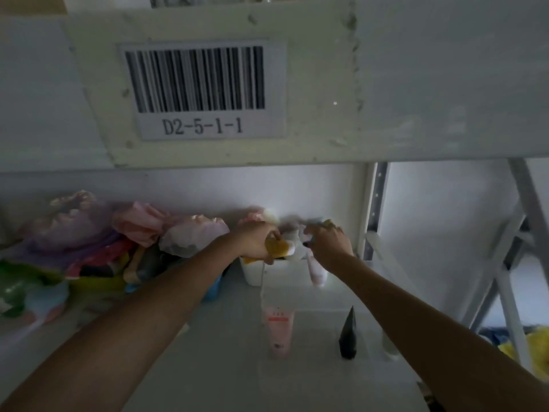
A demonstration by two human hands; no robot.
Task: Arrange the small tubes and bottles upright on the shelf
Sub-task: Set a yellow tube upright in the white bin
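A white bin (255, 273) sits at the back of the white shelf (208, 367). My left hand (258, 240) is over the bin, closed on a yellow-and-white tube (282, 248). My right hand (331, 242) reaches into the bin's right side, fingers curled around a small blurred item with a teal tip. A pale pink tube (315, 270) hangs below that hand against the bin's front. On the shelf in front, a pink tube (279, 331) stands cap down, and a black tube (348, 336) stands beside it on the right.
Crumpled pink, purple and coloured plastic bags (98, 242) pile up on the shelf's left. The upper shelf beam carries a barcode label (202, 90) reading D2-5-1-1. A metal upright and braces (514, 257) stand at the right. Yellow and blue items (534, 343) lie beyond.
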